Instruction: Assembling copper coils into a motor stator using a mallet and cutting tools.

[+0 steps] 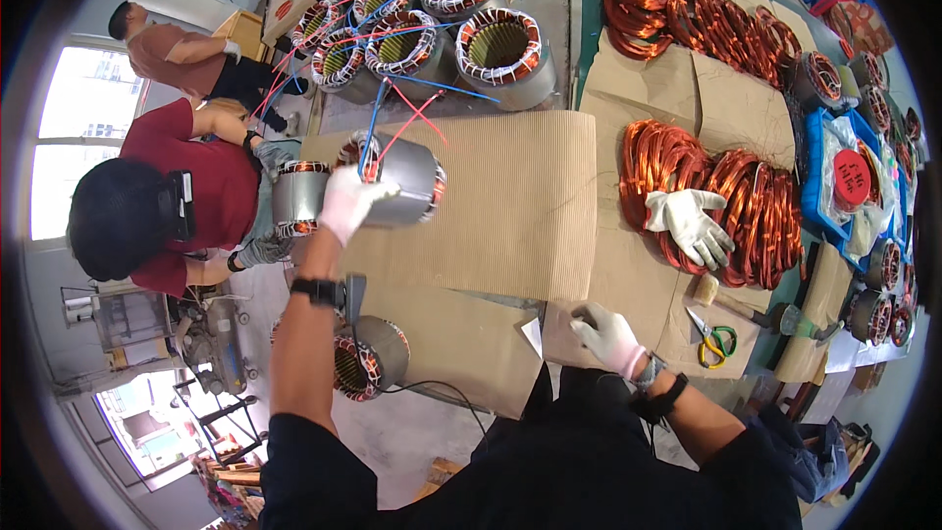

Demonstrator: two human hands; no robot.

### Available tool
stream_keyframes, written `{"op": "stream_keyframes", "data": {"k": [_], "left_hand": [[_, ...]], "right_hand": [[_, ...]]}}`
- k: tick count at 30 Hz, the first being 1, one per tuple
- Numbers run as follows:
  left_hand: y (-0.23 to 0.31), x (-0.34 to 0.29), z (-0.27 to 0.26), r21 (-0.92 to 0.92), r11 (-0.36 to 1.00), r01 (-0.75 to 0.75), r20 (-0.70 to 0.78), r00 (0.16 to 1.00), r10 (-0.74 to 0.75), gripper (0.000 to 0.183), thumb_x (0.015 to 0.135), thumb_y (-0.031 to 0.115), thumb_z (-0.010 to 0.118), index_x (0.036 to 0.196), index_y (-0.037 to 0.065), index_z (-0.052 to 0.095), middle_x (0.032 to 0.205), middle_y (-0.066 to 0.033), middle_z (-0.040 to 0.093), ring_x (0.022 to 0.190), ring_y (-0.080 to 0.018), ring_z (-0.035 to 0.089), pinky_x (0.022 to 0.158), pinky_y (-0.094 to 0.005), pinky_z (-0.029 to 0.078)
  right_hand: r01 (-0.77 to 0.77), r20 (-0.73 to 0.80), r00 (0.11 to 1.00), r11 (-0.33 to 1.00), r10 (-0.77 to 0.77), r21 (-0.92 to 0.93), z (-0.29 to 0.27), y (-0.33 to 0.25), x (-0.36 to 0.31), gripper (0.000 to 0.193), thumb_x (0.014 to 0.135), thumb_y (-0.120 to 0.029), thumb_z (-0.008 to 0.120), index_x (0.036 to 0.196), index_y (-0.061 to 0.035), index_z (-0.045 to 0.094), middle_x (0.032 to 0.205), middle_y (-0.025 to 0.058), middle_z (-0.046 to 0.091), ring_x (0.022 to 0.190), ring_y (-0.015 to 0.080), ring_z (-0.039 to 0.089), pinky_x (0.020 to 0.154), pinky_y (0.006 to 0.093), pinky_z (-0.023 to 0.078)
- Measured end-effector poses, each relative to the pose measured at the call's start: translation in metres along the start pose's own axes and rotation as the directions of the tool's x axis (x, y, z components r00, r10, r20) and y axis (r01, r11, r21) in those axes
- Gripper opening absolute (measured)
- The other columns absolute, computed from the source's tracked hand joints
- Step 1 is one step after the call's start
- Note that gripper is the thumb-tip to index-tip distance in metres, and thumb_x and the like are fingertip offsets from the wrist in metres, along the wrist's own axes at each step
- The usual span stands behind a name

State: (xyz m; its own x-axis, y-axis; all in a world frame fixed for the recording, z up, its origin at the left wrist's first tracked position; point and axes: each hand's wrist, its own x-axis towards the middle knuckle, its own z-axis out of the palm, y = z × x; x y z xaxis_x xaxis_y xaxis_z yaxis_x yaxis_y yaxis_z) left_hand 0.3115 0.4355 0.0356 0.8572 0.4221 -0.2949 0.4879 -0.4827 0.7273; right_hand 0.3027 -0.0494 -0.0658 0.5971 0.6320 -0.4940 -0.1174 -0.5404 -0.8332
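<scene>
A grey motor stator point(410, 186) lies on its side on the corrugated cardboard point(510, 206), with copper windings laced in white at both ends. Red and blue lead wires rise from its left end. My left hand point(353, 201), in a white glove, grips that end, its thumb stretched along the metal shell; the other fingertips are partly hidden. At the cardboard's near right, my right hand point(608, 339), also gloved, hovers with loosely bent fingers apart and nothing in them. Another stator point(300, 198) stands just left of my left hand, beside a co-worker in a red shirt.
Several wound stators point(500, 49) stand at the far side. Copper coil bundles point(667, 172) lie to the right, a loose white glove point(692, 226) on top. Scissors point(711, 342) and a hammer point(785, 319) lie nearer. Another stator point(383, 353) sits at near left. Two people are at left.
</scene>
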Motion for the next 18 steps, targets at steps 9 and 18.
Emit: {"op": "stream_keyframes", "data": {"k": [9,18], "left_hand": [[0.111,-0.195,0.113,-0.323,0.86,0.394,0.285,0.907,-0.309,0.015,0.086,0.011,0.076,0.094,-0.001,0.075,0.08,0.0027,0.068,0.072,-0.005,0.058,0.064,-0.0237,0.046],[0.078,-0.248,0.256,-0.693,0.656,0.299,0.394,0.919,-0.004,0.025,0.094,0.019,0.068,0.11,0.001,0.068,0.097,-0.0007,0.068,0.087,-0.0102,0.061,0.08,-0.0283,0.051]], "right_hand": [[-0.241,0.204,0.971,0.538,0.127,0.808,0.014,-0.073,-0.013,0.044,0.107,-0.039,0.051,0.123,0.0016,0.057,0.106,0.0066,0.062,0.092,0.0154,0.056,0.077,0.0317,0.05],[-0.042,-0.277,0.928,0.81,0.249,0.585,-0.023,-0.016,-0.125,0.038,0.105,-0.034,0.055,0.101,0.0033,0.062,0.081,0.0003,0.057,0.075,0.0077,0.05,0.065,0.0283,0.044]]}}
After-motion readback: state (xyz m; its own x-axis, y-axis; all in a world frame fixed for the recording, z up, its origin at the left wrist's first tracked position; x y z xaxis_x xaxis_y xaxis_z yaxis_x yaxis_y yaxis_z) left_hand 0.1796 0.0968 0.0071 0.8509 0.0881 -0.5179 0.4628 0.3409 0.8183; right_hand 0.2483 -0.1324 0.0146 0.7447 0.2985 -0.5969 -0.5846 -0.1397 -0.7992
